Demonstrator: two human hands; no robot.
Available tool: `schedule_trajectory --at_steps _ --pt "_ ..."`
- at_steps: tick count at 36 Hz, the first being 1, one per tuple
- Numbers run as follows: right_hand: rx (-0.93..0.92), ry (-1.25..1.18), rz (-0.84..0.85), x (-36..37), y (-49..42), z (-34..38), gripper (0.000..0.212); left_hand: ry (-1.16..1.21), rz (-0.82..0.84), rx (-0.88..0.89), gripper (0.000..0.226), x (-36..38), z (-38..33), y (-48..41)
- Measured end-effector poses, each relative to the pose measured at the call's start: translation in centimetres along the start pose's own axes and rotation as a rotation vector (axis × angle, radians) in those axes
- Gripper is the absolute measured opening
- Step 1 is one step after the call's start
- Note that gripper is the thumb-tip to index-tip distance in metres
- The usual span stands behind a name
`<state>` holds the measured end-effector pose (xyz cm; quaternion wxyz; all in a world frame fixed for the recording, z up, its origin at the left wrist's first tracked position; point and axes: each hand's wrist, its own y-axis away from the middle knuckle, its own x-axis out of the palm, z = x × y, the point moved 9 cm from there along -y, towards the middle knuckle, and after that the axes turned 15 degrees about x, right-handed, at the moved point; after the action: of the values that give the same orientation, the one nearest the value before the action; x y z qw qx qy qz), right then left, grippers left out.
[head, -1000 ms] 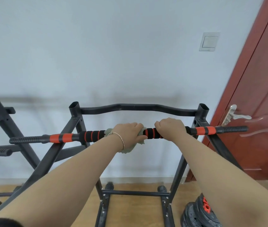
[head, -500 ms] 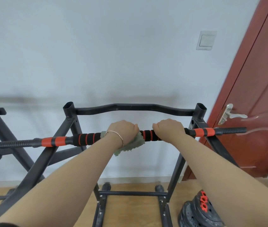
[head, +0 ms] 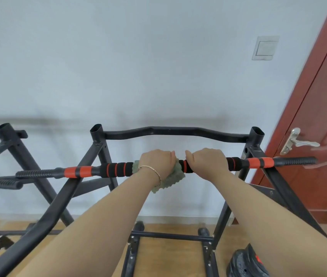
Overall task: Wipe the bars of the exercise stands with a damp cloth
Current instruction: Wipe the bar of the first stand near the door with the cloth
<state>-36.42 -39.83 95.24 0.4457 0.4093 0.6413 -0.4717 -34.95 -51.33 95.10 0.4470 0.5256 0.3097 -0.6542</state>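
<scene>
Since the earlier frame the cloth (head: 171, 177) hangs lower and bunches toward 3 o'clock under the left hand (head: 157, 161), which grips it around the padded bar (head: 116, 169). Right hand (head: 207, 160) is clenched on the bar just beside it at 3 o'clock. Weight plates (head: 245, 263) lie at 5 o'clock, a second stand (head: 8, 148) at 9, the door (head: 322, 116) at 3.

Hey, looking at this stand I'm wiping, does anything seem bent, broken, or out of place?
Nothing stands out. The padded bar lies level across the stand; the left hand presses the green cloth around it and the right hand grips it bare. The rear crossbar bends evenly on both sides, so that looks designed.
</scene>
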Motion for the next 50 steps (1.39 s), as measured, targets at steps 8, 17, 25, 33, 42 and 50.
schedule_trajectory --at_steps 8,17,25,33,42,50 --pt "0.096 -0.115 -0.290 -1.1 1.9 -0.6 0.040 -0.037 -0.002 0.093 0.017 0.3 3.4 0.4" --pt "0.139 -0.214 0.118 -0.1 -1.0 -0.7 0.014 0.050 -0.236 -0.108 0.059 -1.7 8.8 4.7" --pt "0.022 -0.250 0.210 -0.7 -2.2 4.4 0.035 0.541 -0.943 -0.485 0.026 -4.4 12.8 12.2" --pt "0.000 -0.093 0.254 0.6 -2.5 5.4 0.020 0.650 -1.139 -0.365 0.018 -4.9 11.0 12.8" --pt "-0.091 0.016 0.117 0.0 -1.9 5.9 0.023 -0.136 -0.275 -0.098 0.027 2.6 7.6 7.4" --pt "-0.090 -0.025 -0.271 -0.9 0.4 6.1 0.026 -0.033 -0.106 -0.219 0.029 1.5 8.5 6.4"
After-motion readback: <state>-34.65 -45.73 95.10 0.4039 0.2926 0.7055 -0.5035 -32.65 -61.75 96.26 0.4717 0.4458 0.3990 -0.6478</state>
